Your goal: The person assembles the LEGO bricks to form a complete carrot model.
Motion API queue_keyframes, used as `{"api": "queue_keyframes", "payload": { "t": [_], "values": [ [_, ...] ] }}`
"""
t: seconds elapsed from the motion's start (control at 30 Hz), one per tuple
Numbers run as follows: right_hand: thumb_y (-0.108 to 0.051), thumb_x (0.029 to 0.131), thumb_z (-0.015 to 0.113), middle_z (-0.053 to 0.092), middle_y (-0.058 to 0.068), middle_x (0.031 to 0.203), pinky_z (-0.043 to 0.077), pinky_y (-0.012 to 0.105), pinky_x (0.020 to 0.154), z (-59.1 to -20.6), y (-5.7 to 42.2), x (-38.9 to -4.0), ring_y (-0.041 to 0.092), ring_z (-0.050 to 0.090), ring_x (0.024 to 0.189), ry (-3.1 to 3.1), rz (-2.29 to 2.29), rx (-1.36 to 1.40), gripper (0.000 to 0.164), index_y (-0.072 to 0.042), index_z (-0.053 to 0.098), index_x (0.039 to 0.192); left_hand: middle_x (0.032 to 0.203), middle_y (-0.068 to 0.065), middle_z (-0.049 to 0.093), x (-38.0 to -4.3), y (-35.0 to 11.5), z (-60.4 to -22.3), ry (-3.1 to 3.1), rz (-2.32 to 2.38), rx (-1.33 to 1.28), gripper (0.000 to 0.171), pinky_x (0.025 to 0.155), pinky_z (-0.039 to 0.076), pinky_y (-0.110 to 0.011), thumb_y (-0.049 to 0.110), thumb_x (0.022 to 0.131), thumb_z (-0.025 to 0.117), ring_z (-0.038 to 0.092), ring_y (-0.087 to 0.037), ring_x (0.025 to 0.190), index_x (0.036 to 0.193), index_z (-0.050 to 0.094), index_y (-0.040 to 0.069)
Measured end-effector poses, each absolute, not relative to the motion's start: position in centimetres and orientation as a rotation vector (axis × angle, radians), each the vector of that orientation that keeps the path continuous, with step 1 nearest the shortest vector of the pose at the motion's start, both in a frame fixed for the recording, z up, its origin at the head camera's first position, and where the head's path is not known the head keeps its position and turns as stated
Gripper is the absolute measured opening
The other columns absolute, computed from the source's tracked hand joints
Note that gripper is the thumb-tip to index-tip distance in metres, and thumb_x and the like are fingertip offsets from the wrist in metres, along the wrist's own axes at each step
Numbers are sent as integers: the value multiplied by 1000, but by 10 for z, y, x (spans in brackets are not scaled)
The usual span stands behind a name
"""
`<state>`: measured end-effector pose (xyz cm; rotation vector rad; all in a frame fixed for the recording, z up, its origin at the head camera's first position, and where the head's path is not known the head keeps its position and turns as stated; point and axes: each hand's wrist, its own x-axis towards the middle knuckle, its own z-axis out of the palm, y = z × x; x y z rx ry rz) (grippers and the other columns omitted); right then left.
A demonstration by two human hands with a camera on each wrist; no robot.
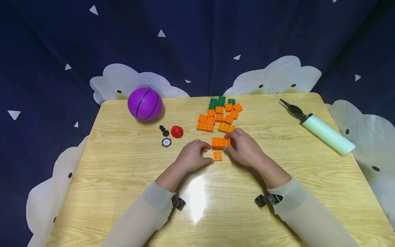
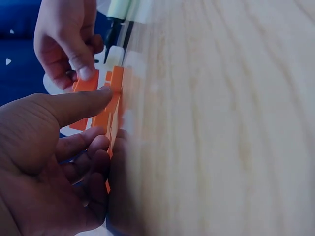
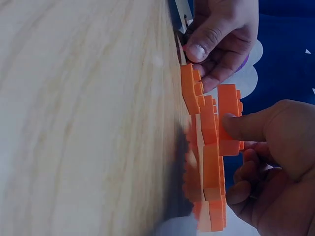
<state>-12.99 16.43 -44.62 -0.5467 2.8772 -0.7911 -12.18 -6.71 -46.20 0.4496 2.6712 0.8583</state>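
My right hand [image 1: 245,147] pinches a long orange toy brick [image 1: 218,142] at its right end, thumb on the near side and fingers on the far side. In the right wrist view this long brick [image 3: 228,105] stands off the wooden tabletop, studs away from it. Just nearer to me lies a small square orange brick [image 1: 217,156] with its studs up. My left hand [image 1: 192,156] is beside these two, thumb and fingers apart and loosely bent, with the thumb tip right at the small brick's left edge. Nothing shows between the left fingers.
Beyond the hands lie several orange bricks [image 1: 205,126] and green bricks [image 1: 221,100]. Left of them are a red cap-like piece [image 1: 177,131], a black pawn-like piece [image 1: 165,133], a round chip [image 1: 166,142] and a purple ball [image 1: 145,104]. A hand pump [image 1: 327,133] lies right.
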Motion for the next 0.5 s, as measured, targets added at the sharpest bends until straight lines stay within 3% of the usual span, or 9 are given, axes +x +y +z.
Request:
{"api": "queue_keyframes", "payload": {
  "t": [0.23,0.5],
  "values": [
    [-24,92,79,61,8,118,49,43,91,-446,165,-123,25,56,98,2860,-799,-591,38,-5,68,123,102,0,64,-122,-70,-462,2670,975,451,58,79,48,-34,34,83,89,54,-18,85,131,68,11],
    [-24,91,79,61,8,117,51,45,95,-445,162,-117,25,59,101,2848,-774,-614,38,-5,68,123,102,0,64,-120,-71,-461,2695,1027,472,54,77,47,-34,34,83,89,54,-17,85,129,70,13]
  ]
}}
